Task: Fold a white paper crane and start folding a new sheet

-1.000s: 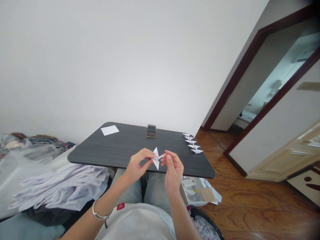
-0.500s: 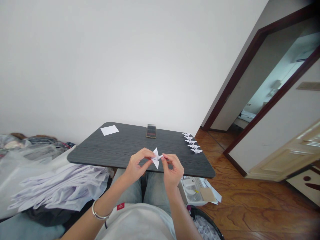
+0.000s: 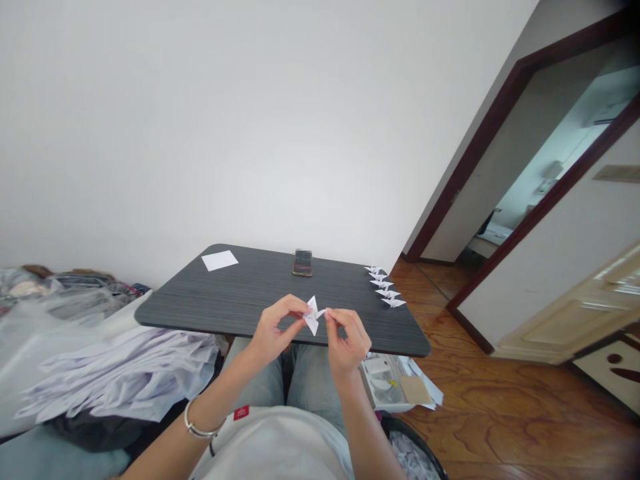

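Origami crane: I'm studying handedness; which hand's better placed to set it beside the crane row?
Probably the right hand: pinching one end of the origami crane, it's nearer the crane row than the left hand, holding the other end.

Both hands (image 3: 274, 327) (image 3: 349, 341) pinch a white paper crane (image 3: 313, 320) above a dark table (image 3: 240, 290)

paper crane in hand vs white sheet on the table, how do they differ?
Shape: the paper crane is folded into points; the white sheet lies flat.
Support: the crane is pinched by the left hand and right hand; the sheet rests on the table, untouched.
Position: the crane is by the table's near edge; the sheet is near the far left corner.
Shared: both are white.
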{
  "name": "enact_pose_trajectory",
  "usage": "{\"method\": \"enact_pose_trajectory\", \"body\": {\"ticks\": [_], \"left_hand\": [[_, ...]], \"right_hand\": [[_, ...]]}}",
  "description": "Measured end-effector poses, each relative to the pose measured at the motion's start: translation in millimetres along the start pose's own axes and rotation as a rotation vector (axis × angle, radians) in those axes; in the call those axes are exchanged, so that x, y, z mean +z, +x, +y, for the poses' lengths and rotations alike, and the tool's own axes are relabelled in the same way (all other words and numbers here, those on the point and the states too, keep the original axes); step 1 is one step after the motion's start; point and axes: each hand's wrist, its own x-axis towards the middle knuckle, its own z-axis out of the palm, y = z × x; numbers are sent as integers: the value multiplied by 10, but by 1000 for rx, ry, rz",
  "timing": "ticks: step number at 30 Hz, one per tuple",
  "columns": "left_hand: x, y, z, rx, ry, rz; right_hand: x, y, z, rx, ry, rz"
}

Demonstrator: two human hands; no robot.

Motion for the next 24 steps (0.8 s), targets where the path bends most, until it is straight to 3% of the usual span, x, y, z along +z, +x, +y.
{"method": "enact_pose_trajectory", "body": {"ticks": [8,14,18,24], "left_hand": [[0,4,-6,-3,-3,5],[-3,-3,-24,-7,-9,0],[3,-2,-23,-10,-10,3],[8,-6,-19,-20,-15,-5]], "right_hand": [[66,-13,-109,302,209,43],[59,5,-148,514,441,-29],[25,13,-142,504,395,2],[6,2,-83,273,163,-10]]}}
